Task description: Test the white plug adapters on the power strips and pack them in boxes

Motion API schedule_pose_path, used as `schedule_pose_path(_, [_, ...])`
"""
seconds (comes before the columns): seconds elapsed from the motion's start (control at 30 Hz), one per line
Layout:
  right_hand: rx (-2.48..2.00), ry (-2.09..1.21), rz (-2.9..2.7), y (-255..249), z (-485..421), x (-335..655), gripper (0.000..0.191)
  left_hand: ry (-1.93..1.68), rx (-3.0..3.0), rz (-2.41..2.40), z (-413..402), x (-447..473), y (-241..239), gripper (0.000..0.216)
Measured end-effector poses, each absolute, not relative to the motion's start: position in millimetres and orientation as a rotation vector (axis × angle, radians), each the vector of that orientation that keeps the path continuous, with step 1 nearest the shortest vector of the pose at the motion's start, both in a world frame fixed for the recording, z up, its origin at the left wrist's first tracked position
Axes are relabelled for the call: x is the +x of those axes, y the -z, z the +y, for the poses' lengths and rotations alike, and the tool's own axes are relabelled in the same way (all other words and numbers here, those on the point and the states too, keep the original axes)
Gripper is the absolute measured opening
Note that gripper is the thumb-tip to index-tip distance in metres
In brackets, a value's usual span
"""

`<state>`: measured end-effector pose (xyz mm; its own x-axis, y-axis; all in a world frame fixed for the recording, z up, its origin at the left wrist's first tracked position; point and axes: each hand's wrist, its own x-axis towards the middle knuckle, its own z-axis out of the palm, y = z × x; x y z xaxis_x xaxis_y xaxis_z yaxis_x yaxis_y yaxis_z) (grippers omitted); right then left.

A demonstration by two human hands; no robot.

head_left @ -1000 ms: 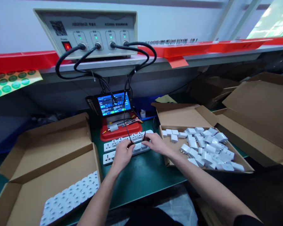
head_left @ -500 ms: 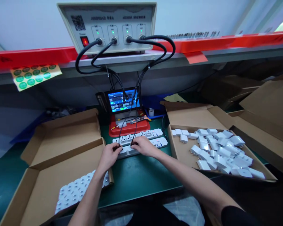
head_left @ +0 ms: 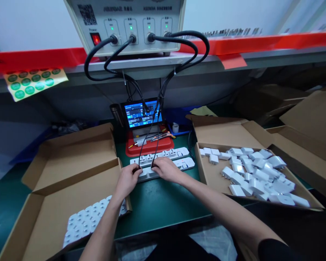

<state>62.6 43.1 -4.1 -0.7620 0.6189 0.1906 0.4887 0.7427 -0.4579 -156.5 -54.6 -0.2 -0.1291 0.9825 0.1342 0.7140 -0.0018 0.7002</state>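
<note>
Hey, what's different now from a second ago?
The left hand and right hand moved left along the front power strip, bringing their thin black cables along. Neither visibly let go. The white chargers stayed in their cardboard box.

Two thin black cables (head_left: 156, 142), hanging, ends near white power strip (head_left: 184, 164)

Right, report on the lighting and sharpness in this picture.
Head view: the screen glows against shadow beneath the shelf; head view: the instrument has headings too soft to read; head view: the left hand and right hand look clearer.
</note>
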Motion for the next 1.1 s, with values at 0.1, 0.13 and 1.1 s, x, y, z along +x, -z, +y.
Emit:
schedule_pose_path(0.1, [-0.870,-0.461,-2.629,5.2,37.7,58.4,0.010,-0.884,1.870,1.898,-56.0,-152.3,1.1,0.017])
schedule_pose_path(0.13, [-0.867,-0.444,-2.625,5.4,36.7,57.2,0.010,-0.874,1.909,1.905,-56.2,-151.4,2.2,0.016])
schedule_pose_path(1.1, [-0.810,-0.863,-2.299,-59.3,51.2,206.3,0.028,-0.922,2.095,1.803,-30.4,-21.9,-15.4,0.036])
